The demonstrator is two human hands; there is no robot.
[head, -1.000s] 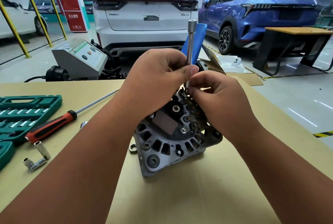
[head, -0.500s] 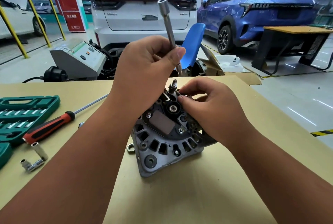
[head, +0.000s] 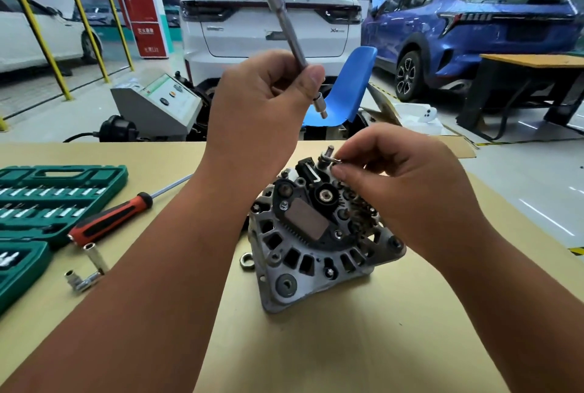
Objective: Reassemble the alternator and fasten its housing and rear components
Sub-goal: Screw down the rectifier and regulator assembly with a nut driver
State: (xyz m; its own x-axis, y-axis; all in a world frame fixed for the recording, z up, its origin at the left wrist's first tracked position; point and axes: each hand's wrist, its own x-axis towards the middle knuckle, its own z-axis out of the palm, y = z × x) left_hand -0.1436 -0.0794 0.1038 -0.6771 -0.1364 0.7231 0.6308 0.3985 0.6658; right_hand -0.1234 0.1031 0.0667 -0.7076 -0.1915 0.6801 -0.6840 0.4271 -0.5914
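Observation:
The grey alternator (head: pixel 311 253) stands tilted on the cardboard-covered table (head: pixel 347 345), its rear face with the black regulator and rectifier toward me. My left hand (head: pixel 262 108) grips a long silver extension bar (head: pixel 289 35) and holds it up above the alternator, tilted left. My right hand (head: pixel 401 184) pinches a small metal part at the threaded terminal stud (head: pixel 328 154) on the alternator's top edge. A loose washer (head: pixel 247 260) lies on the table by the housing's left side.
A red-and-black screwdriver (head: pixel 110 218) lies left of the alternator. A green socket case (head: pixel 41 203) sits open at the table's left edge, with loose sockets (head: pixel 90 269) in front of it. Beyond the table are a blue chair (head: pixel 350 83), a grey machine, and parked cars.
My left hand lifted the extension bar off the alternator's stud and raised it up and left. My right hand stayed at the stud, fingers now pinching at its base.

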